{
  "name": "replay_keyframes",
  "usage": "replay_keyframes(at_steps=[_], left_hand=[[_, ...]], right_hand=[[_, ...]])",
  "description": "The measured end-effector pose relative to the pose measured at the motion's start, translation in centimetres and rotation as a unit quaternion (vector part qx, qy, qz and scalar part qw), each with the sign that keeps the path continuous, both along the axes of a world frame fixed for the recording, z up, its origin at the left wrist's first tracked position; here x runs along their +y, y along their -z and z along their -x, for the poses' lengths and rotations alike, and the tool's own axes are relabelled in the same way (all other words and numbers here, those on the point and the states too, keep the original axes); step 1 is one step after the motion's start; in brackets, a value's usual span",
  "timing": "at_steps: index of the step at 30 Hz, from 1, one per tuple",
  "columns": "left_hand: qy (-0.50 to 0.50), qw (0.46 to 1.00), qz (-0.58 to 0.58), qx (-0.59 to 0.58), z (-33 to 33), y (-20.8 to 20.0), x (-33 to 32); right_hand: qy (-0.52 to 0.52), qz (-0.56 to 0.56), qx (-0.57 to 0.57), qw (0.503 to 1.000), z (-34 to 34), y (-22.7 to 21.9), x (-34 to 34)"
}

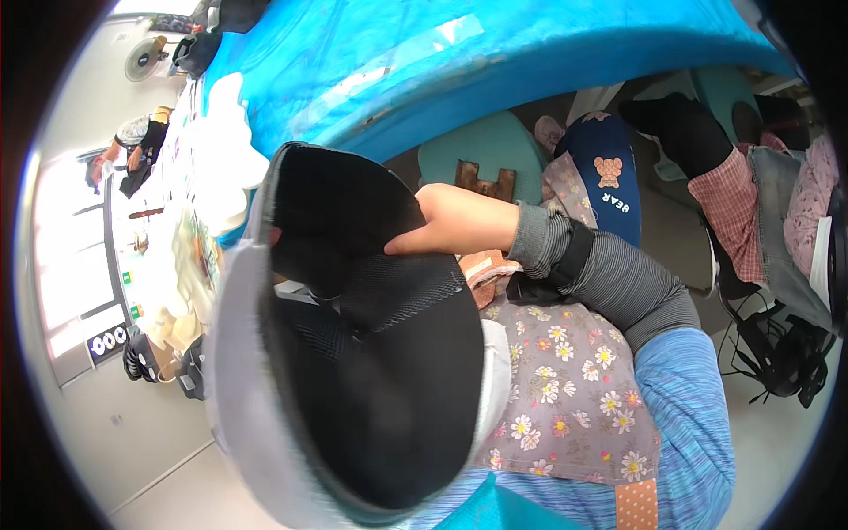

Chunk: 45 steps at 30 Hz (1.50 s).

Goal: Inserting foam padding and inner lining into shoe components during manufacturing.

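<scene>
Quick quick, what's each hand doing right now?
Right hand: closed on the edge of a black-lined, pale-backed piece, thumb on the black side.
Left hand: can't be told, there's no clear view of it.

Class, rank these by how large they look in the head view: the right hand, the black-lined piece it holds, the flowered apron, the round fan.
1. Black-lined piece, its closeness to the camera probably enlarging it
2. Flowered apron
3. Right hand
4. Round fan, in the background
</scene>
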State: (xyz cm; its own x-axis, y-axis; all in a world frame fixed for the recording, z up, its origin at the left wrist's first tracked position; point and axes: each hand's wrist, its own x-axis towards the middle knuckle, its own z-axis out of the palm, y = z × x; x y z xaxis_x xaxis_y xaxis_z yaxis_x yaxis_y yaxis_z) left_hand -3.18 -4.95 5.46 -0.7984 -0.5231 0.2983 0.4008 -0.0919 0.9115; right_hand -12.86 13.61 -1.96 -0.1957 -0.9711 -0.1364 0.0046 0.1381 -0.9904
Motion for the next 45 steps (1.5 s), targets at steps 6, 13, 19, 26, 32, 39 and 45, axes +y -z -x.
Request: replay_keyframes(at_steps=[6,13,19,26,32,39,45], left_hand=[[0.115,0.968,0.218,-0.057,1.2,2.0,2.1],[0.187,0.933,0.253,-0.176,-0.5,3.4,3.2],[0.135,0.979,0.116,-0.097,-0.3,3.6,6.9],[0.177,0.980,-0.027,0.085,1.4,3.2,10.3],[0.169,0.959,-0.099,0.204,0.7,3.0,10.6],[0.074,0.989,-0.035,0.127,-1.2,1.6,7.8],[-0.123,0.992,-0.023,0.012,-3.7,4.5,3.2]], right_hand=[[0.047,0.170,-0.290,0.941,2.2,1.1,1.0],[0.173,0.468,-0.435,0.750,7.7,1.0,4.8],[0.195,0.395,-0.269,0.857,11.7,-2.0,10.5],[0.218,0.330,0.029,0.918,8.2,-5.9,7.7],[0.244,0.251,-0.010,0.937,4.6,-0.8,2.0],[0.247,0.202,-0.003,0.948,3.8,1.7,0.5],[0.235,0.098,-0.113,0.961,3.4,0.8,0.7]])
